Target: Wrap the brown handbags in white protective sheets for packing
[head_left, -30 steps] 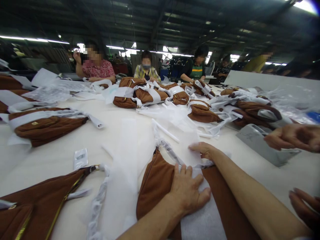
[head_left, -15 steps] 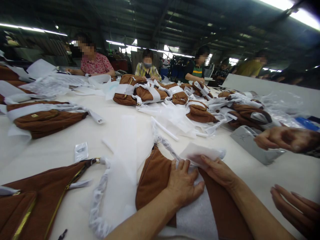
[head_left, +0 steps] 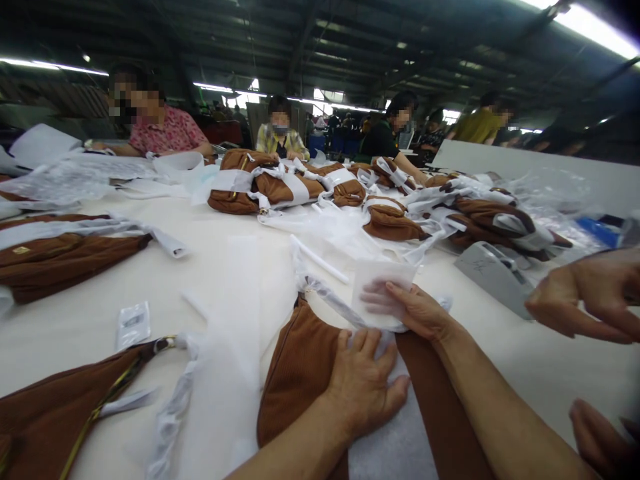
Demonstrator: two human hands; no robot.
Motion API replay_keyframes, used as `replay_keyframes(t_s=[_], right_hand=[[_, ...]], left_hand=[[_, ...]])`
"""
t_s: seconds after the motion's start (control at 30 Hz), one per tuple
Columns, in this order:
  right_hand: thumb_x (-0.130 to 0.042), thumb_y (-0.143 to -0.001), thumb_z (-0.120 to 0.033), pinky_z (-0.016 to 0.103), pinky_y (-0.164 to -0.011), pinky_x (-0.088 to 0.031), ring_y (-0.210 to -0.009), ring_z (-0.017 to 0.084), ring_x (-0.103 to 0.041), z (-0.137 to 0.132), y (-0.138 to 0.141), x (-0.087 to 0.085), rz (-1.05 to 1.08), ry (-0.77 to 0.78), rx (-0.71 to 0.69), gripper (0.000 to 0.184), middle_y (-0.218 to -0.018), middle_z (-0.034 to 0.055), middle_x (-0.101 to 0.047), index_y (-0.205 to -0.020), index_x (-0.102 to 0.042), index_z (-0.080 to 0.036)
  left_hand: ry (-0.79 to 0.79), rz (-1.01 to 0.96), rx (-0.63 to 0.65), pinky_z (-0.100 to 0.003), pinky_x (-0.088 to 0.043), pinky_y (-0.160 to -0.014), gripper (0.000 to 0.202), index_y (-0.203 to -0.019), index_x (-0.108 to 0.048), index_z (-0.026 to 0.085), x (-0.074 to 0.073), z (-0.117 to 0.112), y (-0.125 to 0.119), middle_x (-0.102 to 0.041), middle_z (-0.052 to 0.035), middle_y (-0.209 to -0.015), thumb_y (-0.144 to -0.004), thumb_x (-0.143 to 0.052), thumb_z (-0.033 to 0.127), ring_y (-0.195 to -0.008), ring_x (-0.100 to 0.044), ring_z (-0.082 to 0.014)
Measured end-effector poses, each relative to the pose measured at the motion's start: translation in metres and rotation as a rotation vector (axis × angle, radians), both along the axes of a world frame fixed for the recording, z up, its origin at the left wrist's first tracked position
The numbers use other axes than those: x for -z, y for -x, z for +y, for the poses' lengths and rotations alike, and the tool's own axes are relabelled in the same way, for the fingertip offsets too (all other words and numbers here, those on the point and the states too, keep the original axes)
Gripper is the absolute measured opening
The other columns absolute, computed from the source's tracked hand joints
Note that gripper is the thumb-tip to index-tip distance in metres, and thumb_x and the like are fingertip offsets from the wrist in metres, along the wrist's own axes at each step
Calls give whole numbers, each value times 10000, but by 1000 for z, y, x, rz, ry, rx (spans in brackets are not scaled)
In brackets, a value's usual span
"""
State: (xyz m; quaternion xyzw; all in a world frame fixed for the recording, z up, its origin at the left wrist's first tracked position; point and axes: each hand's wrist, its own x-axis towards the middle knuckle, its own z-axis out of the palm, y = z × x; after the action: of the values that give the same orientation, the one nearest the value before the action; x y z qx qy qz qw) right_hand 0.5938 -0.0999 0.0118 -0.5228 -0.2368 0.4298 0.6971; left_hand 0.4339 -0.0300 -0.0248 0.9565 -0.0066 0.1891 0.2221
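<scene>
A brown ribbed fabric bag [head_left: 300,367] lies in front of me, its strap wrapped in white padding. Over its middle runs a strip of white tissue-like paper [head_left: 393,443]. My left hand [head_left: 367,380] rests flat on this strip, fingers spread, pressing it against the bag. Just beyond the bag's top edge, my right hand [head_left: 425,313] pinches a thin, see-through white paper end [head_left: 385,273] between thumb and fingers; the fingers show through the sheet. Whether both papers are one strip is hidden behind my hands.
A co-worker's hands [head_left: 585,293] reach in from the right, beside a grey stand [head_left: 493,280]. Another brown bag [head_left: 45,407] and a small clear packet [head_left: 133,325] lie left. Wrapped bags [head_left: 290,187] are heaped across the table; several people work behind them.
My right hand has raised the paper end so it stands more upright. My left hand stays flat on the strip. The view has shifted slightly right; the co-worker's hands have moved.
</scene>
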Motion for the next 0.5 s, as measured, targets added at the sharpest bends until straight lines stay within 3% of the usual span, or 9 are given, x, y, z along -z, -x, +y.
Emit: replay_keyframes(t_s=[0.1,0.2,0.3,0.4,0.5], right_hand=[[-634,-750,-360,485,-884,-421,-966,255,-589,5,2,1,1,-15,-14,272,-1034,76,-638,-976,-617,-209],[-629,-753,-358,408,-848,-456,-883,211,-614,14,14,-4,-103,3,-53,260,-945,67,-663,-935,-632,-171],[-633,-755,-319,312,-785,-476,-792,163,-613,6,31,-9,-193,54,-106,254,-876,59,-671,-937,-642,-141],[-605,-783,-294,322,-891,-420,-924,176,-578,-18,45,-8,-282,92,-141,230,-981,52,-650,-974,-643,-172],[-589,-793,-309,374,-998,-329,-1060,193,-517,-38,53,4,-217,28,-14,228,-1091,19,-611,-1010,-630,-249]], left_hand=[[-3,49,71,-449,-377,-855,450,-1210,-440,190,-1,-2,-3,-525,-91,-1041,-835,-396,434,-950,-454,-257],[15,53,126,-407,-395,-866,483,-1238,-405,102,1,-2,-5,-543,-113,-1030,-840,-395,376,-937,-467,-250],[76,58,109,-395,-399,-879,360,-1103,-508,119,2,1,-5,-569,-93,-989,-837,-403,339,-925,-486,-238],[134,-1,146,-362,-370,-941,268,-1023,-540,143,2,5,-3,-557,-75,-1055,-852,-370,260,-1007,-470,-215],[147,-66,94,-357,-310,-1006,282,-1064,-531,153,0,5,1,-501,-77,-1158,-845,-379,243,-1117,-401,-217]])
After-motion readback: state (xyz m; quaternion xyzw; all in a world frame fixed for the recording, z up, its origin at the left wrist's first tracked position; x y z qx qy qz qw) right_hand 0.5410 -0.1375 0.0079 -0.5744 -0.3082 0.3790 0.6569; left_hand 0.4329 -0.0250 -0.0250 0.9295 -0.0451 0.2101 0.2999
